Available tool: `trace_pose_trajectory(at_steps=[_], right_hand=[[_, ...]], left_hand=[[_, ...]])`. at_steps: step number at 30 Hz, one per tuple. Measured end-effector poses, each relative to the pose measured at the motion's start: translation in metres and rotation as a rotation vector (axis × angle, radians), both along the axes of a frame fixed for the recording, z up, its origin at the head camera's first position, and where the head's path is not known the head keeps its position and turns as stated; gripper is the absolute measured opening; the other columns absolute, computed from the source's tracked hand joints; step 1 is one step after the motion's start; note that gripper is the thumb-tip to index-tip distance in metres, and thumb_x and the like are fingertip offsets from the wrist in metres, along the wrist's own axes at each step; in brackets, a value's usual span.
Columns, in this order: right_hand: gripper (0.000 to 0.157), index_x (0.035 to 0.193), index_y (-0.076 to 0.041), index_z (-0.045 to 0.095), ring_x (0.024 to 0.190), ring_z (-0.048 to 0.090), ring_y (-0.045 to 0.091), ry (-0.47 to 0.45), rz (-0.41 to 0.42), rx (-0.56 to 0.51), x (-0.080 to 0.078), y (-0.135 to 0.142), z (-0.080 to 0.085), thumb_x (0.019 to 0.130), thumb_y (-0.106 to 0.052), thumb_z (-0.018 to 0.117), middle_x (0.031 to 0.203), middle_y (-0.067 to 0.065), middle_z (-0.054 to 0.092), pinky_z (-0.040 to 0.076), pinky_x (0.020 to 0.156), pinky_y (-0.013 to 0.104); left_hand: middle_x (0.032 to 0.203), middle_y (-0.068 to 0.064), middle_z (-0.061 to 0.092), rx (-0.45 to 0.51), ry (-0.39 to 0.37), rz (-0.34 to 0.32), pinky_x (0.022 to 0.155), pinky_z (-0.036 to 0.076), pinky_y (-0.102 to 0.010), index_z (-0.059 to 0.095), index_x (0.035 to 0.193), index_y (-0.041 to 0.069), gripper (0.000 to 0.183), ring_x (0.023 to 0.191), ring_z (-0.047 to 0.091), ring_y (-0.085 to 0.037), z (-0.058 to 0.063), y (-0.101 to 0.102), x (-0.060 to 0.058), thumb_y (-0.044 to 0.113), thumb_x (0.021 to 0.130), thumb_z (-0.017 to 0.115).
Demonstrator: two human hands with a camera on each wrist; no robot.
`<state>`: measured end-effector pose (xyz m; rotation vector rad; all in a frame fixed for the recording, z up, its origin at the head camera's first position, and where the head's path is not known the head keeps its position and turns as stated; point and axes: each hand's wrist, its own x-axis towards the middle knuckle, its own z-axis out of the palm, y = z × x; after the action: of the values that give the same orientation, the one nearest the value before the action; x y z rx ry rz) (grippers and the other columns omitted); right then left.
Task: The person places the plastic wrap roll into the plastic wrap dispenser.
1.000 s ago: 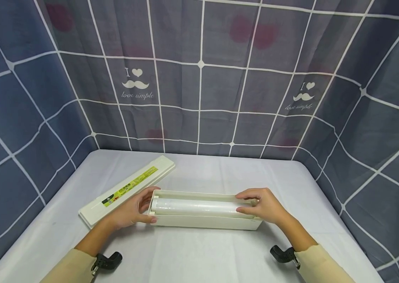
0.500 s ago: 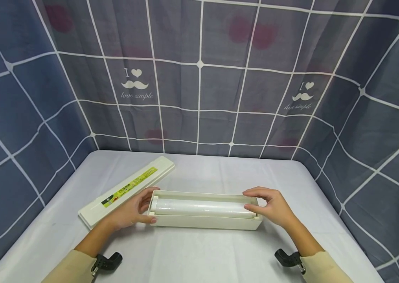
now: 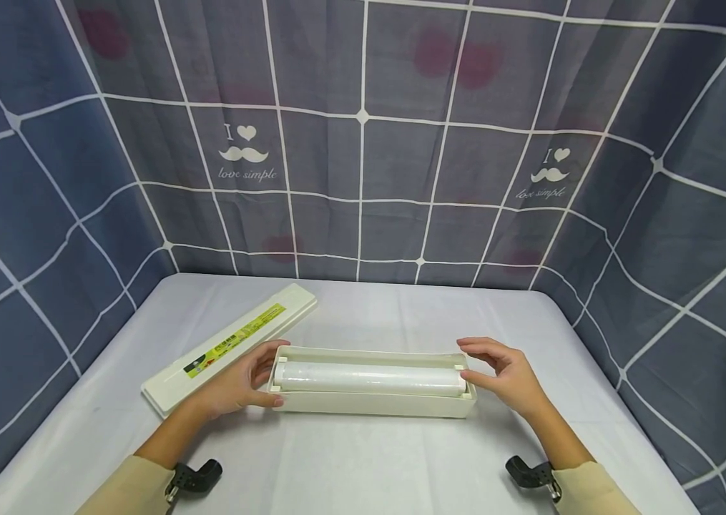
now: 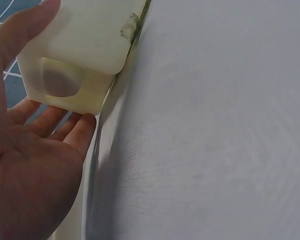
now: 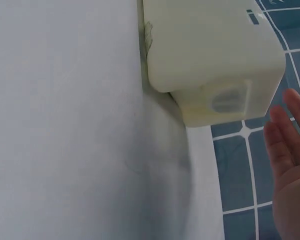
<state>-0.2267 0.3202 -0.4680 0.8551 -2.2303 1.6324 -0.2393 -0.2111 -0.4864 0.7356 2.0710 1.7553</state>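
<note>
A cream cling film box (image 3: 375, 404) lies lengthwise before me with its top off, and a roll of clear-wrapped cling film (image 3: 369, 378) sits inside it. My left hand (image 3: 237, 383) grips the box's left end, thumb on the front and fingers behind; the left wrist view shows the fingertips against the end wall of the box (image 4: 80, 42). At the right end, my right hand (image 3: 511, 375) has its fingers spread and holds nothing. Its thumb is at the right rim, but I cannot tell whether it touches. In the right wrist view those fingers (image 5: 280, 140) stand beside the box end (image 5: 225, 100).
The long cream lid (image 3: 234, 343), with a yellow-green label, lies slanted behind my left hand. A white cloth (image 3: 363, 465) covers the table. Dark blue-grey checked curtains (image 3: 330, 157) enclose the back and both sides.
My right hand has slid right along the roll and off it to the box's right end, uncovering the roll's end. The left hand and the box have stayed put.
</note>
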Motion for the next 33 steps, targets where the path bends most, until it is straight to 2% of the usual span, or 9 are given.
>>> trace_pose_trajectory(at_steps=[3,9,11,14,18,21,25,33], right_hand=[[0.045,0.133,0.013,0.077,0.137,0.071,-0.004,-0.014,0.040,-0.041,0.001,0.003,-0.002,0.090,0.025,0.081,0.146,-0.015,0.078,0.058,0.117,0.014],[0.055,0.144,0.007,0.074,0.144,0.065,-0.006,-0.067,0.072,-0.045,0.001,0.009,-0.006,0.091,0.023,0.081,0.154,-0.012,0.074,0.055,0.120,0.014],[0.057,0.146,0.009,0.072,0.145,0.064,-0.006,-0.082,0.080,-0.036,0.001,0.009,-0.008,0.091,0.022,0.082,0.155,-0.013,0.073,0.054,0.120,0.013],[0.063,0.150,0.017,0.063,0.145,0.064,-0.006,-0.097,0.096,-0.017,0.001,0.010,-0.010,0.091,0.021,0.084,0.157,-0.019,0.069,0.053,0.121,0.012],[0.075,0.155,0.025,0.050,0.146,0.063,-0.006,-0.127,0.117,0.016,0.000,0.009,-0.012,0.090,0.018,0.086,0.158,-0.025,0.065,0.051,0.123,0.011],[0.079,0.157,0.025,0.048,0.145,0.063,-0.006,-0.161,0.126,0.039,-0.002,0.010,-0.015,0.089,0.016,0.088,0.156,-0.026,0.065,0.049,0.122,0.009],[0.083,0.159,0.023,0.046,0.142,0.063,-0.006,-0.197,0.145,0.067,-0.003,0.012,-0.020,0.089,0.013,0.089,0.156,-0.025,0.064,0.049,0.121,0.008],[0.097,0.163,0.023,0.041,0.139,0.063,-0.008,-0.269,0.143,0.102,-0.001,0.012,-0.022,0.085,0.005,0.096,0.156,-0.010,0.066,0.049,0.119,0.008]], left_hand=[[0.174,-0.048,0.036,-0.004,0.007,0.001,0.119,0.046,-0.005,0.023,0.172,-0.020,0.112,0.142,0.057,0.013,0.000,0.000,0.000,-0.006,0.089,0.095],[0.175,-0.047,0.037,-0.021,0.020,0.003,0.120,0.044,-0.004,0.023,0.173,-0.019,0.112,0.145,0.054,0.014,0.001,0.000,0.000,-0.005,0.088,0.095],[0.176,-0.045,0.037,-0.034,0.026,0.008,0.120,0.043,-0.003,0.024,0.174,-0.018,0.113,0.149,0.053,0.010,0.002,0.001,0.000,-0.004,0.088,0.096],[0.176,-0.044,0.038,-0.057,0.040,0.007,0.121,0.041,-0.002,0.023,0.175,-0.017,0.115,0.160,0.053,-0.010,0.004,0.001,0.001,-0.002,0.088,0.098],[0.176,-0.044,0.039,-0.092,0.068,0.001,0.121,0.039,-0.001,0.021,0.176,-0.015,0.119,0.167,0.042,-0.053,0.006,0.003,0.003,0.001,0.088,0.099],[0.177,-0.045,0.037,-0.108,0.093,0.001,0.121,0.035,0.001,0.019,0.176,-0.016,0.120,0.167,0.030,-0.069,0.009,0.004,0.008,0.004,0.089,0.099],[0.177,-0.046,0.035,-0.128,0.126,0.026,0.122,0.033,0.001,0.018,0.176,-0.017,0.117,0.167,0.027,-0.073,0.011,0.001,0.015,0.006,0.092,0.098],[0.175,-0.044,0.041,-0.187,0.173,0.141,0.121,0.036,0.000,0.027,0.176,-0.013,0.107,0.163,0.038,-0.070,0.010,-0.014,0.030,0.009,0.096,0.095]])
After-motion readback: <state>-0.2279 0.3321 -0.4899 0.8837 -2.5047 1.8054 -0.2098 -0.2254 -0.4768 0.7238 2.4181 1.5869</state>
